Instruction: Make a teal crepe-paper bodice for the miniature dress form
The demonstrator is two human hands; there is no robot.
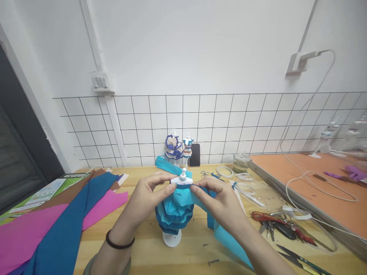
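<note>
A small white dress form (182,179) stands upright on a round base in front of me. Layered, ruffled turquoise crepe paper (175,215) with darker blue edges wraps around it. My left hand (151,191) is closed at the form's left shoulder, thumb pressing the dark upper edge of the paper against it; its other fingertips are hidden behind. On the right side, my right hand (219,194) pinches the same paper band between thumb and finger. From there a long turquoise paper strip (232,244) trails down to the table, partly covered by my wrist.
Pink and blue paper sheets (61,225) lie at left. Two dressed forms (174,147) and a phone (194,154) stand by the wall. At right are a glass jar (241,163), white tape rolls (224,172), keys (271,225), scissors (299,259) and an orange board (312,183).
</note>
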